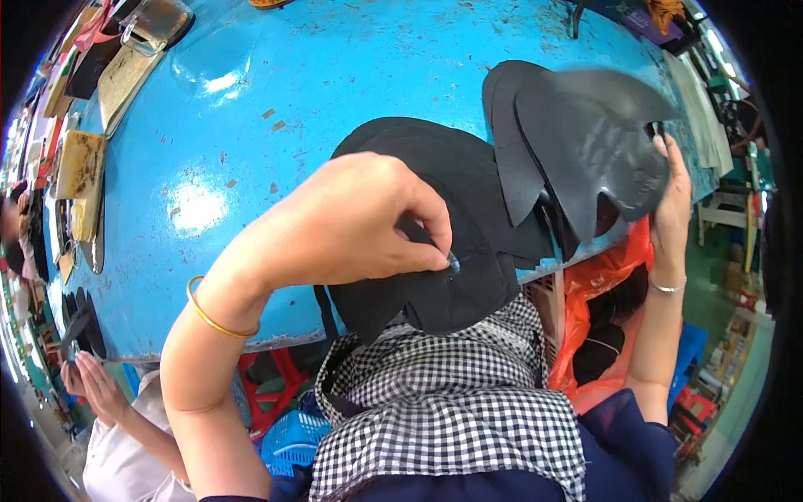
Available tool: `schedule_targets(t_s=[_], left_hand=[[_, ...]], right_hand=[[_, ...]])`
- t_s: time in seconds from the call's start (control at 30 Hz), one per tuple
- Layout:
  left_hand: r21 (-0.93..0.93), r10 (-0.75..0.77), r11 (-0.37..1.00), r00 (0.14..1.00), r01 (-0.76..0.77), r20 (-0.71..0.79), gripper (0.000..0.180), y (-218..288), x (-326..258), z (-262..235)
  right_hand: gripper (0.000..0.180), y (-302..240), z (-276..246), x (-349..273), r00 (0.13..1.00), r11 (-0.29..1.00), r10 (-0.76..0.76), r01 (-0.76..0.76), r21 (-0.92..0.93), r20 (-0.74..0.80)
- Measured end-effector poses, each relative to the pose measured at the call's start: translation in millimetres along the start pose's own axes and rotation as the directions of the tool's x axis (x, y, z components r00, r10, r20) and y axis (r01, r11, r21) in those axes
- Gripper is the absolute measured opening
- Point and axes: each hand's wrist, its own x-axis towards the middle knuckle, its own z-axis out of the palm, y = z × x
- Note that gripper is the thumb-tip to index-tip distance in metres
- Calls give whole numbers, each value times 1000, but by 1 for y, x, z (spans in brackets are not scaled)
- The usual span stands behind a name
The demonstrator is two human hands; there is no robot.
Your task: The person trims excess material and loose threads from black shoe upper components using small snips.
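My left hand (351,222) pinches a small tool tip against a stack of black cut leather-like pieces (452,276) lying at the near edge of the blue table (251,151). A gold bangle sits on that wrist. My right hand (669,201) holds up another black cut piece (585,142) with lobed edges, tilted above the table's right side. A thin silver bracelet circles the right wrist. More black pieces (427,151) lie flat beneath both.
A checked cloth (452,402) covers my lap. An orange plastic bag (598,309) with dark pieces hangs at the right. Tan and metal shapes (84,159) line the table's left edge. Another person's hands (92,381) work at lower left. A blue basket (288,439) stands below.
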Motion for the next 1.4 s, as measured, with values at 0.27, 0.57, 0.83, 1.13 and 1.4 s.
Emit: schedule_targets(t_s=[0.27,0.57,0.83,1.13,1.4], left_hand=[[219,-9,976,1000,4,23,12,-4,12,18],[396,-2,917,995,43,-104,22,-5,7,10],[287,-77,953,994,96,-76,15,-9,4,4],[261,-59,963,998,66,-36,11,-14,3,1],[231,20,973,998,-6,-59,11,-17,2,1]], right_hand=[[17,-41,30,-35,977,989,145,-144,-17,158],[19,-69,116,-58,354,641,-340,765,-60,871],[18,-81,127,-43,301,650,-302,759,-35,905],[26,-91,138,-34,397,752,-252,654,-80,882],[26,-86,153,-31,383,727,-176,671,-142,907]])
